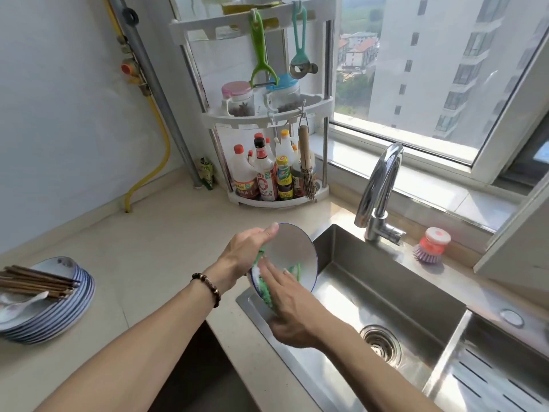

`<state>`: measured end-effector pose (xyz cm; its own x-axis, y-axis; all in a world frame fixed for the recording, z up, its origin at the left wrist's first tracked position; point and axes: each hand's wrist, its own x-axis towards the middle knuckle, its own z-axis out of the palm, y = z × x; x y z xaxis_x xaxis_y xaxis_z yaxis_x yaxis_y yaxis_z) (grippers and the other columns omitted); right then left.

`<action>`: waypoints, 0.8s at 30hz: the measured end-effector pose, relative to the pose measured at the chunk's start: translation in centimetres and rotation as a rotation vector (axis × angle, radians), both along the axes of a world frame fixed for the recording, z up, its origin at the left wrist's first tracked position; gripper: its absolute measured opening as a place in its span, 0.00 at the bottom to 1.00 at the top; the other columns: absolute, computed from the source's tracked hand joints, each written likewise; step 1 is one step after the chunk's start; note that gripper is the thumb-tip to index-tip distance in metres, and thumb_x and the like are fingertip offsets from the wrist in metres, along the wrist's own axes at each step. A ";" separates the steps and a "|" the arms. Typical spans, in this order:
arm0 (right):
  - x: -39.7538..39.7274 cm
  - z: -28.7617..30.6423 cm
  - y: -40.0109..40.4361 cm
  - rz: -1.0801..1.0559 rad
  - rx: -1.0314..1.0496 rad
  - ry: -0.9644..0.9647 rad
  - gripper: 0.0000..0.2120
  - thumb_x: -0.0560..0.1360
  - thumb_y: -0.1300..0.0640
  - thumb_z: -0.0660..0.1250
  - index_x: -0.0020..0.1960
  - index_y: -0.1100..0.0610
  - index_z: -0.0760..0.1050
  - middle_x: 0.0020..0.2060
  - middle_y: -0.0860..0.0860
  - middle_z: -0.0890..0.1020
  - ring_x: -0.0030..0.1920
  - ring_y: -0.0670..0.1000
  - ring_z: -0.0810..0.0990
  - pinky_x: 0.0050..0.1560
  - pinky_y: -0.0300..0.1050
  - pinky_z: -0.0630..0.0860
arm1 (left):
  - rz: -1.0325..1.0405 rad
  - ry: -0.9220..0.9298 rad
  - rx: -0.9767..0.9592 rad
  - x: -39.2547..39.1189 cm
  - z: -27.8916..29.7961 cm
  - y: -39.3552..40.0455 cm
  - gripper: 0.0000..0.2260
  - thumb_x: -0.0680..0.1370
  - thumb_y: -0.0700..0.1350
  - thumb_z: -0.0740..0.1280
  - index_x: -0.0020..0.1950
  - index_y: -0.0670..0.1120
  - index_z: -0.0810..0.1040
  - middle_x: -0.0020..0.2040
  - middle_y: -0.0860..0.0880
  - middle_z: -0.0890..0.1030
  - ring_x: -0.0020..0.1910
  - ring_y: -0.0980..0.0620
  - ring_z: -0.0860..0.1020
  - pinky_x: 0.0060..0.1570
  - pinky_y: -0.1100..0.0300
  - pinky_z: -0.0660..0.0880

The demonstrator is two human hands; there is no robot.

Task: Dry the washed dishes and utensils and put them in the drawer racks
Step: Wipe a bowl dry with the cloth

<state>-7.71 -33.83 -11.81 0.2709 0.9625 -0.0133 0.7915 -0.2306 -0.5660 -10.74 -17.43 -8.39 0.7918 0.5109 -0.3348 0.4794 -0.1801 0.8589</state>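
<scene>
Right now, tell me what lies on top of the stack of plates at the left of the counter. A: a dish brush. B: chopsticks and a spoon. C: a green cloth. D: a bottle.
B: dark chopsticks and a white spoon rest on the stack of plates.

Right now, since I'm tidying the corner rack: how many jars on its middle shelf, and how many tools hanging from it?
Jars: 2, pink-lidded jar, blue-lidded jar
Hanging tools: 3, green peeler, teal tool, wooden brush
Total: 5
</scene>
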 end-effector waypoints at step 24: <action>1.5 -1.0 0.8 -0.137 0.038 0.201 0.26 0.62 0.63 0.55 0.59 0.50 0.70 0.52 0.57 0.75 0.54 0.61 0.70 0.62 0.60 0.65 | 0.218 -0.110 0.242 0.6 -0.3 -2.0 0.24 0.73 0.72 0.62 0.55 0.57 0.84 0.44 0.56 0.83 0.51 0.49 0.79 0.52 0.55 0.75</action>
